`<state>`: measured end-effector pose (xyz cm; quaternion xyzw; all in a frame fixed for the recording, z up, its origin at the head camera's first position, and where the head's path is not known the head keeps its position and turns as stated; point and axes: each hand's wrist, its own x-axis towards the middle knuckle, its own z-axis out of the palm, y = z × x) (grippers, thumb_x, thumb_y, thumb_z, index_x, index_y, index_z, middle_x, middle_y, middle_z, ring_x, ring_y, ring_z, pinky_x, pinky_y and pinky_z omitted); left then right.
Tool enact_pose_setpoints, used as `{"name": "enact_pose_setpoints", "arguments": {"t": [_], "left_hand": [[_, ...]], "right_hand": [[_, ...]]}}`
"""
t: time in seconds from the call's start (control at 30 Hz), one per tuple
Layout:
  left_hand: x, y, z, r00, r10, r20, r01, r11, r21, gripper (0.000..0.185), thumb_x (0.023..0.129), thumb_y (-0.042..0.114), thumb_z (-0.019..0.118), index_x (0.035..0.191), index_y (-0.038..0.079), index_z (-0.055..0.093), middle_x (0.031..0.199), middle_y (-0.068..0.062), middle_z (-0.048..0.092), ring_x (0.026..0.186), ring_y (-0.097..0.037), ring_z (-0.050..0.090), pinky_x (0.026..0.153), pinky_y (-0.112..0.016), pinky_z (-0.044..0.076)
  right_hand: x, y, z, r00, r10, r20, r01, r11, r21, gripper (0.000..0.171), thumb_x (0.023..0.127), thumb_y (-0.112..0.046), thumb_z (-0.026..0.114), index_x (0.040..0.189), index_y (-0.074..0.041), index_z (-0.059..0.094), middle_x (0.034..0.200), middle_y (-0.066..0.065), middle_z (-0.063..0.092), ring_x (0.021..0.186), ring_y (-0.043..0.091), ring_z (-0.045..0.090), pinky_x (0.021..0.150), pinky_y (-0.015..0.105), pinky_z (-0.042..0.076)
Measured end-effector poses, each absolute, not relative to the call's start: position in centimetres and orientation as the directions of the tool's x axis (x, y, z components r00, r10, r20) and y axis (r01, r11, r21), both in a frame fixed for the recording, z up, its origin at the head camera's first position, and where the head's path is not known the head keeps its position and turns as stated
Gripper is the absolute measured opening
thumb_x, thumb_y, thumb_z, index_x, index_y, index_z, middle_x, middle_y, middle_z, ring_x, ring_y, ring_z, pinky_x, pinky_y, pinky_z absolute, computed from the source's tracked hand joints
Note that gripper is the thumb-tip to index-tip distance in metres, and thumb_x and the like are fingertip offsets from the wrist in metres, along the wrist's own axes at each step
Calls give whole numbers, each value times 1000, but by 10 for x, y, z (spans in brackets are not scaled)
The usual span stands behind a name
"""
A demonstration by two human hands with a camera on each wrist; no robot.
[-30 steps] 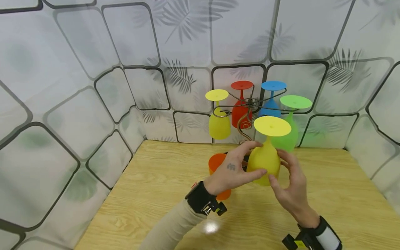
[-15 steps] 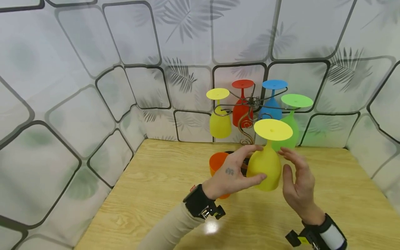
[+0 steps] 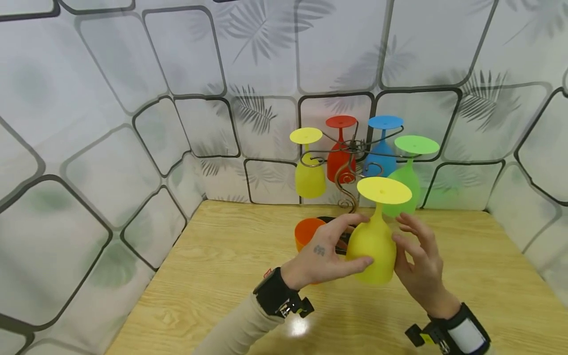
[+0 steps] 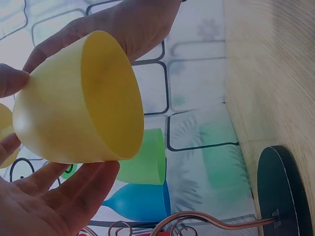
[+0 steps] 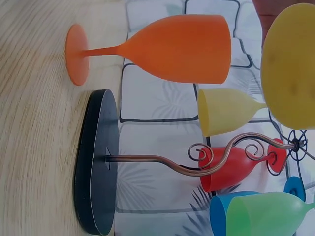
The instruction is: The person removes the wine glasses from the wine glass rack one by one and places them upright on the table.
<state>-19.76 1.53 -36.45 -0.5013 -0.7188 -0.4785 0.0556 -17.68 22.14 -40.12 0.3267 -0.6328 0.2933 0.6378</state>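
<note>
My left hand [image 3: 321, 254] holds a yellow wine goblet [image 3: 374, 251] upside down by its bowl, thumb on the near side. Its round foot points up and its open rim faces down, as the left wrist view shows on the goblet [image 4: 64, 108]. My right hand [image 3: 423, 271] touches the bowl's right side with its fingertips, the fingers loosely bent. Behind stands a wire stemware rack [image 3: 350, 192] with yellow [image 3: 310, 180], red [image 3: 340, 160], blue [image 3: 382, 153] and green goblets [image 3: 407, 180] hanging upside down. The held goblet partly covers the green one.
An orange goblet [image 5: 177, 49] stands upright on the wooden table [image 3: 213, 256] beside the rack's black base [image 5: 98, 167]; my left hand covers much of it in the head view. A patterned fabric wall [image 3: 266, 123] encloses the table at the back and sides.
The yellow goblet has come down a little with my left hand. My right hand let go and drew off to the right, then came back to touch the bowl.
</note>
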Motion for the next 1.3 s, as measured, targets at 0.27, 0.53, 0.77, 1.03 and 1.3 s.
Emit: {"name": "enact_pose_setpoints", "arguments": {"t": [0.27, 0.53, 0.77, 1.03, 1.3], "left_hand": [[-197, 12, -367, -486, 679, 551, 767, 29, 641, 67, 88, 10, 77, 146, 7, 45, 133, -11, 62, 105, -10, 65, 76, -17, 59], [-197, 10, -369, -502, 678, 538, 759, 48, 649, 65, 89, 12, 74, 147, 8, 44, 129, -11, 64, 102, -7, 66, 73, -16, 58], [-198, 10, -368, -517, 669, 534, 756, 65, 651, 61, 93, 15, 69, 149, 9, 44, 121, -9, 66, 95, -3, 65, 69, -16, 58], [-198, 9, -368, -524, 651, 549, 756, 58, 652, 58, 95, 16, 68, 149, 8, 46, 114, -9, 69, 89, 0, 65, 65, -17, 58], [-198, 7, -367, -539, 658, 525, 721, 38, 692, 49, 100, 15, 63, 146, 9, 50, 115, -9, 70, 92, -1, 66, 73, -21, 60]], "right_hand": [[-176, 223, -402, 110, -114, 987, -796, 585, 156, 9, 104, -6, 57, 106, -9, 65, 119, 26, 62, 107, 31, 64, 104, 22, 47], [-173, 226, -401, 85, -235, 968, -812, 547, 204, 15, 104, -10, 58, 113, -7, 70, 131, 24, 61, 123, 32, 58, 115, 29, 41], [-173, 223, -399, 74, -312, 947, -810, 535, 240, 20, 106, -9, 54, 122, -12, 66, 136, 21, 60, 133, 34, 54, 117, 31, 40], [-172, 223, -399, 85, -357, 930, -810, 519, 273, 25, 107, -10, 52, 129, -16, 61, 138, 20, 58, 136, 35, 51, 119, 35, 38], [-173, 220, -402, 81, -359, 930, -815, 513, 269, 23, 106, -14, 55, 128, -10, 59, 133, 25, 59, 127, 39, 55, 118, 34, 38]]}}
